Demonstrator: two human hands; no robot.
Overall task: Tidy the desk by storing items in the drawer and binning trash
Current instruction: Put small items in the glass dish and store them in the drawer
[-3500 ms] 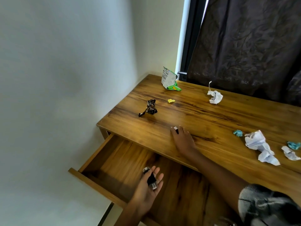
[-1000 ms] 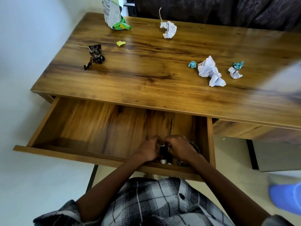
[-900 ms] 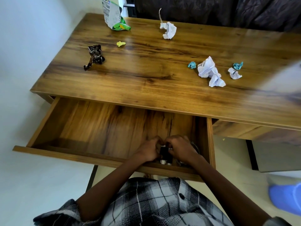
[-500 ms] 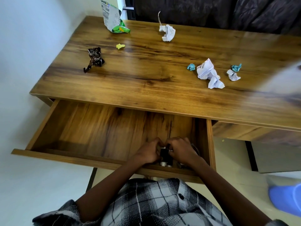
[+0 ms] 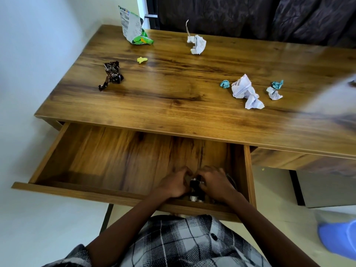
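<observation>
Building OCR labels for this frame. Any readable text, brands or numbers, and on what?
No text can be read as words.
Snack bag, back left of desk: coloured dots and blocks of small print on its white back, too small to read.
Dark wrapper: pale marks, too crumpled and blurred to read.
Crumpled white paper: faint lines, unreadable.
Small black items between left hand and right hand in the drawer: no label visible.

Open wooden drawer (image 5: 134, 160) pulled out below the wooden surface (image 5: 173, 105). Small black item with metal ends (image 5: 194, 186) lies in its front right corner. Crumpled white papers (image 5: 245, 91), dark wrapper (image 5: 111, 75) and snack bag (image 5: 134, 27) lie scattered on top.
</observation>
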